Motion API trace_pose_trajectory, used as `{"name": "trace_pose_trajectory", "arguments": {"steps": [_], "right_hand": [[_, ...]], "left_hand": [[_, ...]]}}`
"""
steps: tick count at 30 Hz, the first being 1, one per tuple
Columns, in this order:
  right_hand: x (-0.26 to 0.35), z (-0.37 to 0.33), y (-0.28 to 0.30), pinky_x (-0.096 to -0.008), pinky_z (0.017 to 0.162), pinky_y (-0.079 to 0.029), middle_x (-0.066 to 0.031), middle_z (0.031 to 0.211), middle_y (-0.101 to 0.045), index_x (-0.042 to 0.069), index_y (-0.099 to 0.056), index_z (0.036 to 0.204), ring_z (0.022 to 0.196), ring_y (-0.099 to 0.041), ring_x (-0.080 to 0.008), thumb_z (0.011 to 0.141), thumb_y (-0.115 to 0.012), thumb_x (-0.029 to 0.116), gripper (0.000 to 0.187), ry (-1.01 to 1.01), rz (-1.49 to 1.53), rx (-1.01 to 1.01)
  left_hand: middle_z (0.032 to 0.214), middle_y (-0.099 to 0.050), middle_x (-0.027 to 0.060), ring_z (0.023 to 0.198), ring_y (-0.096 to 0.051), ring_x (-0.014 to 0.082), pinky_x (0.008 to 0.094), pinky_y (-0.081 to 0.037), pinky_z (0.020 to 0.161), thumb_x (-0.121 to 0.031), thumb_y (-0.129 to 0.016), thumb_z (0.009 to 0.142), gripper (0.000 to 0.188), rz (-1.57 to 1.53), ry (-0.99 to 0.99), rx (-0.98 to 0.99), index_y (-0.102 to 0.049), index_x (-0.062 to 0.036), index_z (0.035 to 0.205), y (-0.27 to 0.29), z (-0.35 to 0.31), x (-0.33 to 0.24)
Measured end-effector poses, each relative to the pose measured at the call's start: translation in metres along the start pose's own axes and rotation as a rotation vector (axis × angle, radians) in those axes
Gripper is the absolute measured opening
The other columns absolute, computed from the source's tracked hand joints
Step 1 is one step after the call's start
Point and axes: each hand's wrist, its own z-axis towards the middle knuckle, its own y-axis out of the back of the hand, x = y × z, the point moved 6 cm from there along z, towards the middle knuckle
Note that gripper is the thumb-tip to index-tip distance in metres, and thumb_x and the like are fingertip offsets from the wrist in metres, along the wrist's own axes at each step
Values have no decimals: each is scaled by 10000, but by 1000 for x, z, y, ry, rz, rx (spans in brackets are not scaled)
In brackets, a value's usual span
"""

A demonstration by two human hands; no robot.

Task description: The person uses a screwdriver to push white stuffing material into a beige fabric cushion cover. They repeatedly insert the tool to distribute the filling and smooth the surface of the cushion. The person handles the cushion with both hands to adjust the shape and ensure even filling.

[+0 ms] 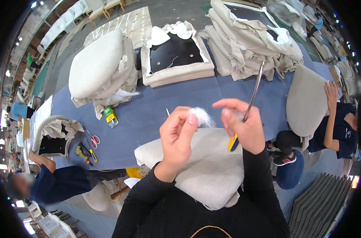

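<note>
My left hand (176, 137) pinches a tuft of white stuffing (202, 117) between thumb and fingers. Facing it, my right hand (244, 125) holds a long metal rod tool (255, 89) with a yellow-and-blue handle (233, 143). The rod points up and away, and its handle sticks out below the palm. My right forefinger and thumb reach toward the tuft, apart from it. Under both hands, a beige fabric-covered seat cushion (208, 170) lies against me at the table's near edge.
Across the blue-grey table (160, 103) stand a cushion stack (97, 63), an upturned cushion (176, 51) with a black underside, and a fabric pile (244, 43). Left lie a green packet (110, 116), red-handled scissors (95, 141) and a staple gun (83, 154). Co-workers handle cushions at both sides.
</note>
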Motion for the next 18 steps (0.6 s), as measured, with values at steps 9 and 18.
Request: {"name": "trace_pose_trajectory", "arguments": {"steps": [9, 18], "right_hand": [[1, 3, 1, -258, 626, -453, -3, 782, -710, 26, -759, 991, 705, -561, -35, 939, -841, 149, 157, 221, -273, -87], [39, 55, 38, -289, 547, -402, -3, 651, -608, 16, -711, 918, 606, -497, -51, 1009, -764, 224, 233, 589, -327, -541]], "left_hand": [[1100, -752, 91, 991, -682, 292, 461, -508, 893, -410, -871, 841, 434, 427, -290, 600, -777, -80, 1106, -18, -34, -53], [1115, -782, 47, 1016, -731, 285, 439, -555, 878, -250, -898, 713, 374, 873, -554, 580, -807, -103, 1044, -41, -14, -57]]}}
